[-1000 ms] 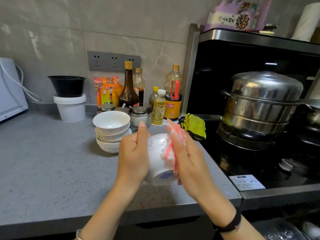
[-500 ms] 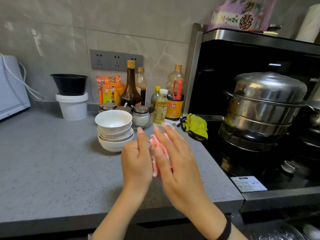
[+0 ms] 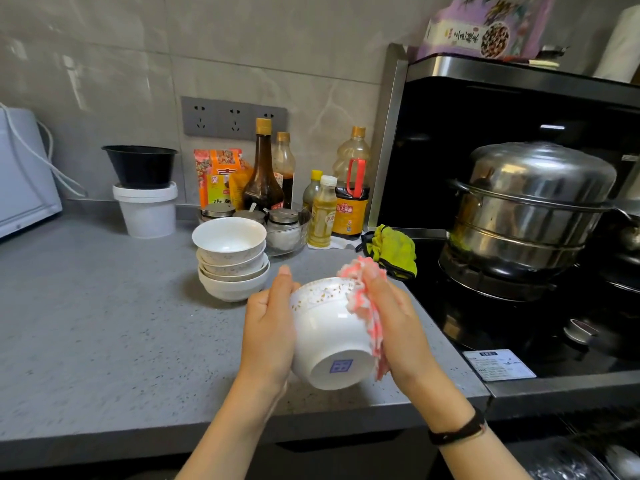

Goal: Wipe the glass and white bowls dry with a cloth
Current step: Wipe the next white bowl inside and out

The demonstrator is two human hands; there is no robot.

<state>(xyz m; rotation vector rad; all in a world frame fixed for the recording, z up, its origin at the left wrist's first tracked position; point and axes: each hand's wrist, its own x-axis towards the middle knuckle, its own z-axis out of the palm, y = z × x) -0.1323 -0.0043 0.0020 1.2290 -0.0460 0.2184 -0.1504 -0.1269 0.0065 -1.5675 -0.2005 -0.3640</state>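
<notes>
Right now the left hand [image 3: 268, 337] holds a white bowl [image 3: 325, 336] from its left side, with the palm against the wall and the thumb up by the rim. The right hand [image 3: 398, 327] grips a pink-and-white cloth [image 3: 367, 306] and presses it on the right side of the bowl, with the cloth folded over the rim. The bowl is in the air, tilted so that its foot with a blue mark faces the camera and its mouth faces away. It hangs above the front right part of the counter [image 3: 86, 323], near the front edge and near the seam where the black stove [image 3: 485, 317] begins.

Behind the hands and a little left, a stack of bowls [image 3: 230, 258] stands on the counter, apart from the held bowl. A yellow-green rag [image 3: 393, 251] lies just behind the right hand, at the stove's corner. On the stove, well to the right, stands a steel steamer pot [image 3: 530, 209]. Bottles [image 3: 263, 174] line the wall behind the stack. To the left of the hands a wide grey stretch of counter reaches to a white bucket [image 3: 147, 209] at the wall.
</notes>
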